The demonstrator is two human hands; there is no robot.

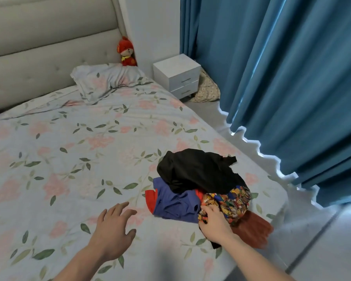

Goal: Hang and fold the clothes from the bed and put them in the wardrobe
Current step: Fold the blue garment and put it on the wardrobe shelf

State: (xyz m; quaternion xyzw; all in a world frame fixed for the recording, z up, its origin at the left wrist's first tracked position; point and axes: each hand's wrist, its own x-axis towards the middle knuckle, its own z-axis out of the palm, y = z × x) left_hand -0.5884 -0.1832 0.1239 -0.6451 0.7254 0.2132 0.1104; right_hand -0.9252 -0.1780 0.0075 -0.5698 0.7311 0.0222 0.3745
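the clothes pile (203, 189) sits near the bed's (69, 159) right edge, the right hand (215, 222) pinching the patterned garment (231, 201) while the left hand (111, 230) hovers spread and empty; best lift that one piece free without dragging the black top (197, 169)

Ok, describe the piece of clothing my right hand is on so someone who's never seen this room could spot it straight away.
Find the floral bed, then the small clothes pile at its near right corner by the blue curtain. The right hand touches the multicoloured patterned garment at the pile's front. Its busy print sets it apart from the plain black, blue and rust-brown pieces around it.
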